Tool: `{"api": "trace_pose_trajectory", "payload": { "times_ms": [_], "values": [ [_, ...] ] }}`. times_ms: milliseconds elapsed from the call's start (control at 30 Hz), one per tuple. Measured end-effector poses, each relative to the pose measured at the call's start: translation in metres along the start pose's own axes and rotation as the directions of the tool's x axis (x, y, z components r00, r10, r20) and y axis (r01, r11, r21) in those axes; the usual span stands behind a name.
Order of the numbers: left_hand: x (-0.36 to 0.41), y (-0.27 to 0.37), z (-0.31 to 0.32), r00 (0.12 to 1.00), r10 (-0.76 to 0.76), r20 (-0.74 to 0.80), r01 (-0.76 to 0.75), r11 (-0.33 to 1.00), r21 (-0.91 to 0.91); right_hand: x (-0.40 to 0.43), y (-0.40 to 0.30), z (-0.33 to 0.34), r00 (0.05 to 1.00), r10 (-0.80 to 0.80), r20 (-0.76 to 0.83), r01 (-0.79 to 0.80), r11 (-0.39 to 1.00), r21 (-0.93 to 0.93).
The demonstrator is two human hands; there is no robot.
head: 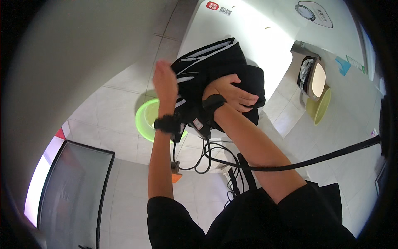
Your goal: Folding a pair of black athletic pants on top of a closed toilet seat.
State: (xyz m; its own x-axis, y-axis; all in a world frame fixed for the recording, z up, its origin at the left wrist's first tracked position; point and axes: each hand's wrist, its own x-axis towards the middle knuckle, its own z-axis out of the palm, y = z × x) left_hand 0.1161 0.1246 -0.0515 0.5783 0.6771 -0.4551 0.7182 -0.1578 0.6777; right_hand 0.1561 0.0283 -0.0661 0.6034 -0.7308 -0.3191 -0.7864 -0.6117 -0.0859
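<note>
A folded black garment with white stripes and piping lies on the front part of a white appliance top. My right hand rests flat on its right part, fingers spread, pressing on the dark cloth. At the garment's left edge is my left hand, blurred and raised, with its fingers curled; whether it holds any cloth is hidden. Both wrists wear black straps, and small black devices with cables sit near them.
A green plastic basin stands on the tiled floor below the left hand. Black cables hang before my body, and one crosses my right forearm. At the right are a yellow-green basin and a bin-like container. A dark-framed glass panel stands lower left.
</note>
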Motion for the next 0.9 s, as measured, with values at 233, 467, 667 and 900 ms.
{"api": "trace_pose_trajectory", "payload": {
  "times_ms": [233,467,667,900],
  "values": [
    [-0.086,-0.032,-0.011,0.995,-0.092,-0.035,0.089,0.993,-0.082,0.004,0.001,-0.002,0.999,-0.021,-0.024,0.021,1.0,0.007],
    [-0.088,-0.036,0.013,0.938,-0.337,-0.082,0.341,0.939,0.05,-0.003,0.002,-0.014,0.998,0.0,-0.067,0.004,0.999,0.051],
    [-0.099,-0.008,0.018,0.873,0.398,-0.282,-0.299,0.893,0.335,0.01,0.023,-0.041,1.0,-0.014,-0.018,0.016,0.997,0.078],
    [-0.08,0.003,0.034,0.725,0.589,-0.357,-0.423,0.79,0.444,0.082,0.157,-0.139,0.236,-0.895,0.378,0.643,0.436,0.63]
  ]
}}
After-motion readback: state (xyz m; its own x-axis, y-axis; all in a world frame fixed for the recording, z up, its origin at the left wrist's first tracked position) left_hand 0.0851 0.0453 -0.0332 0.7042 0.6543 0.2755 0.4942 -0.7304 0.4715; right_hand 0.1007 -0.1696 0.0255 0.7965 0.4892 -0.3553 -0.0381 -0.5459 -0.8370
